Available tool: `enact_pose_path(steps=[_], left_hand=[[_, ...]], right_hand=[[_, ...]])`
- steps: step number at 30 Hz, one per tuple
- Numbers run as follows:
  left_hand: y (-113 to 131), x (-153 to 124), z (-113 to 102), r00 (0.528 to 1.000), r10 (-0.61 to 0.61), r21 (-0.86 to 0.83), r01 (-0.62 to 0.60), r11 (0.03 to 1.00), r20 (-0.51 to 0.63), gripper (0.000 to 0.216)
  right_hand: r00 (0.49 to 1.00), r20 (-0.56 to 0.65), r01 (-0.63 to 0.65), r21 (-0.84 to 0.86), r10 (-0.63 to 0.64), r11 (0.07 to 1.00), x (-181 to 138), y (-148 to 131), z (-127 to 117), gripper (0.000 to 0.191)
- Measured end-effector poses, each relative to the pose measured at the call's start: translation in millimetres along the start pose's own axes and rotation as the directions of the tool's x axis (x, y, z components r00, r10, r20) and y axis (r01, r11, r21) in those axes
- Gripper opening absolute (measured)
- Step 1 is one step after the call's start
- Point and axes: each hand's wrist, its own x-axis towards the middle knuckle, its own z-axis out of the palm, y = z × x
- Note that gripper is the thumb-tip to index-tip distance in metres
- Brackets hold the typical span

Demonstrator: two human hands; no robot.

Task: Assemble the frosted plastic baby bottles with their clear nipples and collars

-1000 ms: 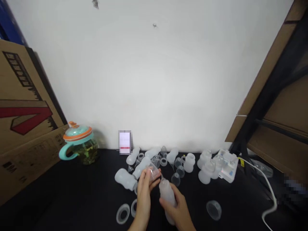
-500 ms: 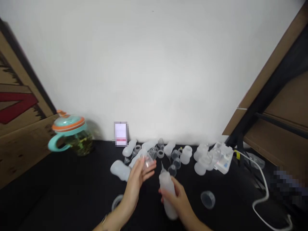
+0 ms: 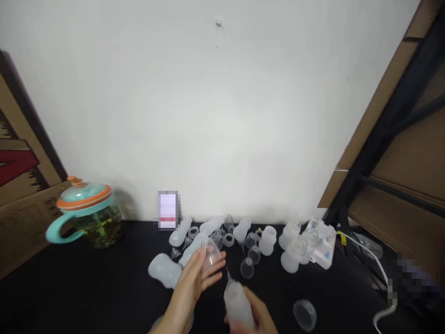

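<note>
My right hand (image 3: 255, 315) is wrapped round a translucent white bottle (image 3: 237, 304) whose thin pointed tip rises toward the wall. My left hand (image 3: 196, 278) is just left of it with a small clear cap (image 3: 211, 253) pinched at its fingertips. Between the two hands there is a short gap. Beyond them, several more white bottles (image 3: 162, 270), clear caps (image 3: 247, 267) and rings (image 3: 228, 239) lie scattered on the black tabletop (image 3: 86, 287).
A jar with a teal and orange lid (image 3: 86, 218) stands at the left beside a cardboard box (image 3: 21, 204). A white device (image 3: 323, 248) with a white cable (image 3: 380, 273) lies at the right near a dark frame (image 3: 382, 130). A clear lid (image 3: 305, 314) sits front right.
The view has shifted, so everything sits lower and further left. My right hand with the bottle has dropped toward the bottom edge. My left hand still pinches the cap.
</note>
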Motion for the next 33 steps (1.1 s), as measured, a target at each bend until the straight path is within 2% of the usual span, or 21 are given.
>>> enact_pose_path(steps=[1,3,6,10,13,17,24,33], left_hand=[[5,-2,6,1.000,0.017,-0.010,-0.017,1.000,0.011,0.052],[9,-3,16,0.998,0.053,-0.005,-0.053,0.999,0.027,0.043],[3,1,24,0.986,0.149,0.016,-0.151,0.988,0.068,0.035],[-13,9,25,0.974,0.205,0.019,-0.208,0.978,0.101,0.047],[-24,10,22,0.966,0.202,0.051,-0.213,0.976,0.158,0.059],[-31,2,17,0.966,0.159,0.081,-0.178,0.981,0.203,0.059],[-24,-10,16,0.962,0.186,0.072,-0.203,0.976,0.200,0.058],[-23,-20,17,0.950,0.209,0.109,-0.239,0.965,0.233,0.054]], right_hand=[[1.000,-0.013,0.028,0.047,-0.028,0.998,2,-4,2,0.061],[0.991,-0.084,0.111,0.090,-0.104,0.990,5,-14,4,0.057],[0.983,-0.069,0.175,0.102,-0.169,0.979,5,-25,4,0.052],[0.985,-0.052,0.171,0.134,-0.166,0.976,7,-23,-2,0.056],[0.984,-0.066,0.172,0.143,-0.164,0.975,12,-13,-3,0.060],[0.982,-0.065,0.183,0.154,-0.175,0.971,13,-7,1,0.060],[0.987,-0.063,0.154,0.140,-0.146,0.978,1,-16,4,0.062],[0.979,0.012,0.203,0.049,-0.204,0.978,-5,-4,0,0.051]])
